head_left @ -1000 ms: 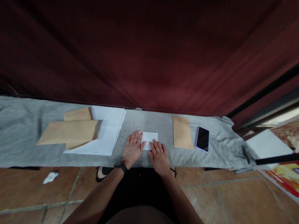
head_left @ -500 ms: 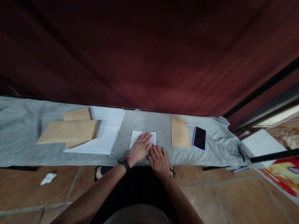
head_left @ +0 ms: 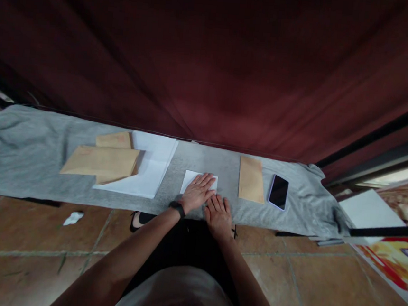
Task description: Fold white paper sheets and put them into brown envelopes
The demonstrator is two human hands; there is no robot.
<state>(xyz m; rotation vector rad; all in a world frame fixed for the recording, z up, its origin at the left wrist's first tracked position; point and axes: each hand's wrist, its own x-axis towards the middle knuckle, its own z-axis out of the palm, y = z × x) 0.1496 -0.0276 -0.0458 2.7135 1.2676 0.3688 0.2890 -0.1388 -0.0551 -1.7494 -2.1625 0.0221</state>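
A small white sheet of paper (head_left: pixel 189 178), perhaps folded, lies on the grey cloth directly in front of me. My left hand (head_left: pixel 197 191) rests flat across it with fingers stretched out and covers much of its right part; a dark band is on that wrist. Just right of the sheet's near corner, my right hand (head_left: pixel 219 216) lies on the cloth with its fingers spread. Nothing is gripped by either hand. To the right lies a single brown envelope (head_left: pixel 252 180).
Several brown envelopes (head_left: pixel 99 161) overlap larger white sheets (head_left: pixel 148 172) on the left. A phone (head_left: pixel 278 193) with a purple edge lies at the right. The narrow surface is draped in grey cloth (head_left: pixel 211 156), with a dark red curtain (head_left: pixel 210 77) behind.
My view has tilted slightly, shifting the whole scene. Against the small sheet, my left hand has slid a little to the right; the right hand stays beside it.
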